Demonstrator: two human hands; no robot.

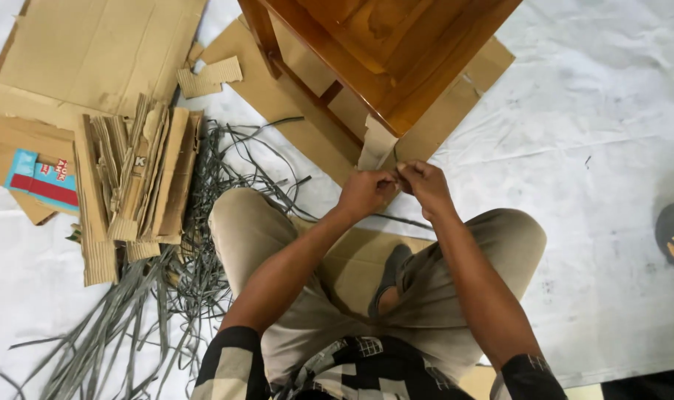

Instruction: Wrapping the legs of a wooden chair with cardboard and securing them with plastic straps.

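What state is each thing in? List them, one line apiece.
Left hand: pinched shut on the cardboard corner piece.
Right hand: pinched shut on the same piece.
Cardboard corner piece: folded around the corner of the wooden furniture.
Wooden furniture: bare on top, resting on cardboard.
Cardboard strips: stacked in a loose pile.
Grey strapping bands: loose, tangled on the floor.
Flattened cardboard box: lying flat.

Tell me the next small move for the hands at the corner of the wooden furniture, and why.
Probably pull the folded strip of brown cardboard snug around the corner of the brown wooden furniture. Both the left hand and the right hand pinch the strip's lower end just below that corner, and the strip looks loose and bowed rather than flat against the wood.
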